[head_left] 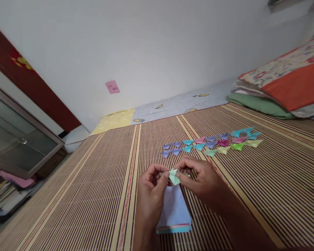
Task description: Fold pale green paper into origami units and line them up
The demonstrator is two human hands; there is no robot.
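Observation:
Between my two hands is a small pale green folded paper piece [174, 177]. My left hand [153, 190] pinches its left side between thumb and fingers. On the other side, my right hand [200, 177] pinches the right edge, and its fingers partly cover the paper. Under the hands lies a stack of coloured paper sheets [174, 209], pale lilac on top with pink and blue edges below. Beyond the hands, several small folded paper boats [211, 144] in purple, blue, pink, green and yellow stand in rough rows.
A striped bamboo mat [102, 184] covers the bed. At the back right lie folded bedding and a red floral pillow [295, 76]. The white wall carries a pink note [112, 86]. A glass-doored cabinet [23, 139] and stacked books [2, 195] are at left.

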